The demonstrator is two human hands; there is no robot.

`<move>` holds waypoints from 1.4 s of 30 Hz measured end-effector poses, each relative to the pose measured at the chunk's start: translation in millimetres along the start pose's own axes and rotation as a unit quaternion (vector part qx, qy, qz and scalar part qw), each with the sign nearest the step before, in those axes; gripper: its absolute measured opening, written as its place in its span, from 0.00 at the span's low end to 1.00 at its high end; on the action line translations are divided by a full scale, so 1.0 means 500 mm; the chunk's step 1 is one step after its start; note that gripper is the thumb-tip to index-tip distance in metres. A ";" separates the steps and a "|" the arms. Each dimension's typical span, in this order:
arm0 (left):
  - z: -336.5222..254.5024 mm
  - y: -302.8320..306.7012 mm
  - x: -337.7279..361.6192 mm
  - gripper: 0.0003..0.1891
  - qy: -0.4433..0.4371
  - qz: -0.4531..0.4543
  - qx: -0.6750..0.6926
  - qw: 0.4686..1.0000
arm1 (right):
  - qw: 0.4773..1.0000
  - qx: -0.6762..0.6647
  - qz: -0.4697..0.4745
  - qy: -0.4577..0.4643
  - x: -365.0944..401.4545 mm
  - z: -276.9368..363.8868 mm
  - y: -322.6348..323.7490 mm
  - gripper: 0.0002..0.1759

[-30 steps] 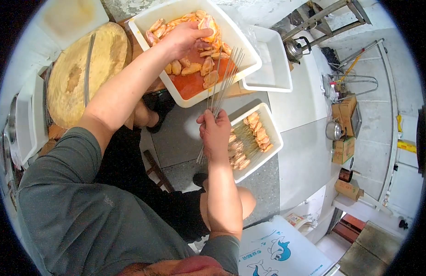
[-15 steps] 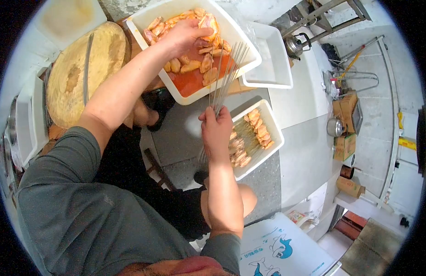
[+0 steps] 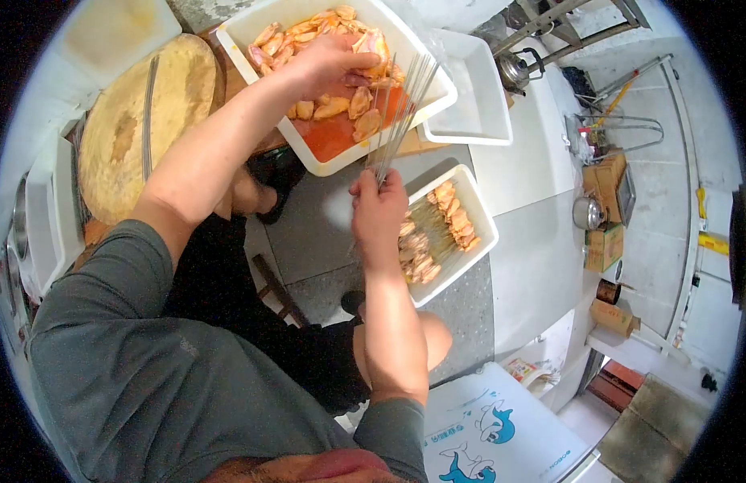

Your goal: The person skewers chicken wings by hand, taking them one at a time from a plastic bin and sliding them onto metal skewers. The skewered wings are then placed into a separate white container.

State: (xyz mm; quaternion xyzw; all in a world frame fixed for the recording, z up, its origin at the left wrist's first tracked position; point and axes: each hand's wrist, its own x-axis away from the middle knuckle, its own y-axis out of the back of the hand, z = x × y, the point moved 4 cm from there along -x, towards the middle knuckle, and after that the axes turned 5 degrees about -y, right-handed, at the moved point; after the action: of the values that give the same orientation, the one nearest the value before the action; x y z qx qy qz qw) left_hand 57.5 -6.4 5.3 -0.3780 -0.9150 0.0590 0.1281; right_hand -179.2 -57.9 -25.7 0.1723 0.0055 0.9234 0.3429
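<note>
My left hand (image 3: 329, 64) is over the large white tub (image 3: 434, 113), its fingers closed on a chicken wing (image 3: 374, 50). Many raw chicken wings (image 3: 333, 106) lie around it in orange-red marinade. A bundle of thin metal skewers (image 3: 399, 121) is gripped low down in my right hand (image 3: 380, 201). The skewers fan upward, with their upper ends over the tub's edge close to the held wing. To the right of that hand stands a smaller white tray (image 3: 483, 211) with rows of skewered chicken (image 3: 455, 216) in it.
An empty-looking white bin (image 3: 473, 97) adjoins the tub. On the left are a round wooden chopping block (image 3: 115, 133) and a white container (image 3: 61, 209). Kettles (image 3: 586, 213) and cardboard boxes (image 3: 605, 248) stand farther right. A white lid with blue dolphins (image 3: 502, 386) is near the bottom.
My left hand has shifted slightly right with the chicken wing. My right hand and the skewers have risen slightly in view, as the whole view moved a little.
</note>
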 end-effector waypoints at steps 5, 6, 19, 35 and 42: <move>0.018 0.009 -0.010 0.20 0.005 0.008 0.030 1.000 | 1.000 -0.004 -0.002 -0.008 -0.005 0.012 0.004 0.09; 0.009 0.007 -0.006 0.20 0.004 -0.004 0.031 0.999 | 1.000 -0.009 -0.004 -0.002 -0.011 0.006 0.004 0.09; -0.013 -0.025 0.018 0.14 -0.004 0.026 0.045 0.999 | 0.998 0.053 -0.016 0.026 -0.018 0.024 -0.003 0.11; 0.029 -0.032 0.015 0.20 -0.015 -0.054 -0.093 0.994 | 0.999 -0.032 -0.015 0.025 -0.041 0.035 -0.014 0.09; 0.034 -0.048 0.024 0.16 -0.043 -0.001 -0.086 0.995 | 1.000 -0.005 0.003 0.016 -0.044 0.024 -0.020 0.10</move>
State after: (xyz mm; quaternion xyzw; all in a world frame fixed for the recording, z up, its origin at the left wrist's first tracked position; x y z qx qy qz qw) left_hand 28.4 -15.0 -3.9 -0.3841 -0.9216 -0.0040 0.0555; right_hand -153.4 -65.4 -22.8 0.1562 0.0056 0.9271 0.3406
